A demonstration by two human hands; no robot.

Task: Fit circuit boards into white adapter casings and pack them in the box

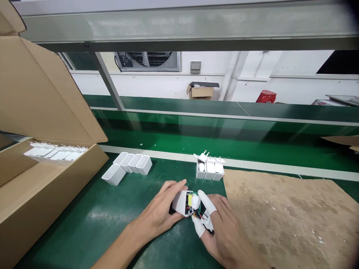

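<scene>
My left hand is closed round a white plastic housing, tilted over the green table. A circuit board with a yellow part, a white blob and thin wires sits at the housing's open end, partly inside it. My right hand, with white finger cots on thumb and forefinger, pinches the board's outer end. A white piece below the board is partly hidden by that hand. Beyond my hands stand several white housings with plug pins and lids. Several hollow white housings are grouped to the left.
A large open cardboard box with rows of white parts takes up the left side. A stained brown board lies on the right. Across the back runs a green conveyor belt, below a metal beam.
</scene>
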